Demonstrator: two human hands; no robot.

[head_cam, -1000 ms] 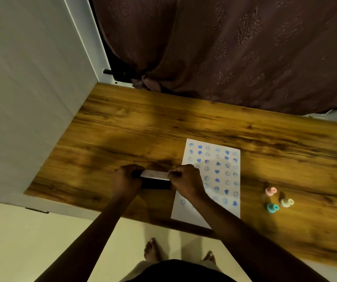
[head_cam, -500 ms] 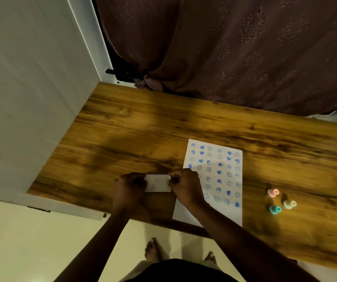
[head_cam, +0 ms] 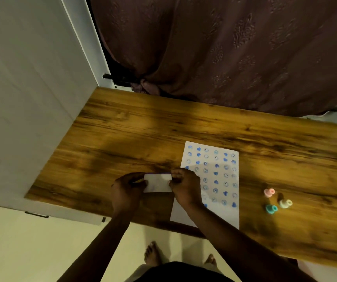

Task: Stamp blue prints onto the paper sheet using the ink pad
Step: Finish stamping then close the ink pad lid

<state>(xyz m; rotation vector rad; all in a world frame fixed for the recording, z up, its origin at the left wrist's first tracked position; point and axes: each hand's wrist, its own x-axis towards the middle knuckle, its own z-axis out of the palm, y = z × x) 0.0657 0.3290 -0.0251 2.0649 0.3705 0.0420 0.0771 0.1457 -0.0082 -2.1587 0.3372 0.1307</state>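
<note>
A white paper sheet (head_cam: 220, 159) covered with several rows of blue smiley and heart prints lies on the wooden table (head_cam: 163, 129). Just left of it, both hands hold the small ink pad box (head_cam: 157, 182), whose white lid faces up with a thin blue edge showing along its far side. My left hand (head_cam: 126, 190) grips its left end and my right hand (head_cam: 185, 185) grips its right end, resting over the sheet's left edge. Three small stampers stand to the right: pink (head_cam: 269, 192), cream (head_cam: 285, 203) and teal (head_cam: 271, 209).
A dark patterned curtain (head_cam: 224, 47) hangs behind the table. A white wall panel (head_cam: 31, 88) borders the table's left side. The table's near edge runs past my forearms, with my bare feet (head_cam: 153, 254) on the floor below.
The white lid has swung down from a raised, edge-on tilt to lie flat over the dark pad base. Both hands stayed at the box's ends.
</note>
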